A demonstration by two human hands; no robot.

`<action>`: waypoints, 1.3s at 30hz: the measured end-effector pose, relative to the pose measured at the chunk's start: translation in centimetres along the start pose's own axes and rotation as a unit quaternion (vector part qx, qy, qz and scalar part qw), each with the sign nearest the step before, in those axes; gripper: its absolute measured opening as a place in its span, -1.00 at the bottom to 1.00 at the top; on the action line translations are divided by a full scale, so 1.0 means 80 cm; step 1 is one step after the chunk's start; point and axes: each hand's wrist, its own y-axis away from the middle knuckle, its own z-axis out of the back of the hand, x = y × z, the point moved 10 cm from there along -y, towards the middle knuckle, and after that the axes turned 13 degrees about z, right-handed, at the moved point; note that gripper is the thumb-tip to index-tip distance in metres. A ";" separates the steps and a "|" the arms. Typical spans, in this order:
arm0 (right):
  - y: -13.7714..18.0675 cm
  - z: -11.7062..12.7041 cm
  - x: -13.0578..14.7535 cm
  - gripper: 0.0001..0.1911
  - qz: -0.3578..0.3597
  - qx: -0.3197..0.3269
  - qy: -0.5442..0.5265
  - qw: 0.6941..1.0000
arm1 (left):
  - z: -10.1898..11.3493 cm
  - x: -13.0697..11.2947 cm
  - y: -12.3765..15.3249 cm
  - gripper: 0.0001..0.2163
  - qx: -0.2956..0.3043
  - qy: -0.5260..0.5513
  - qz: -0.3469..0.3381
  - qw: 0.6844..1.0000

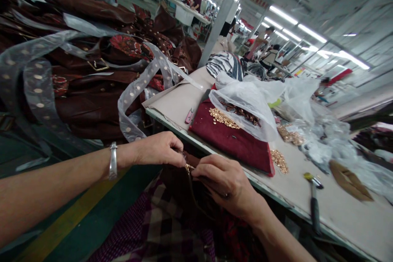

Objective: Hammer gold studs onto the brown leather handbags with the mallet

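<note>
Closest to us is checked cloth (159, 225) over our lap, with our forearms reaching in above it from eight and four o'clock. Just beyond the lap, in front of the table (176, 100) edge, we hold a dark brown piece (176, 178) by its top, a small gold-coloured fitting (189, 167) at its edge. Our left hand (161, 148) pinches the fitting between thumb and forefinger; our right hand (224, 174) pinches its other side, the remaining fingers curled under.

We judge the work to be midway on this piece: the fitting is at the edge, but we cannot tell whether it is fastened. Reading the clock from our fingertips, loose gold pieces (224, 118) lie on a maroon pad (245, 153) between one and two o'clock, and more loose ones at three. A hammer (313, 202) lies between three and four. At ten, a heap of brown articles (95, 110) has buckles; its stage is unclear.

The fitting's long axis runs roughly from ten to four o'clock. The brown piece's visible edge drops towards five or six; its lower end is hidden in shadow.
</note>
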 end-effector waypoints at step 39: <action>0.402 0.184 -0.145 -0.72 -0.493 -0.214 0.364 0.761 | -0.098 -0.146 -0.118 -0.54 -0.406 -0.372 -0.232 0.802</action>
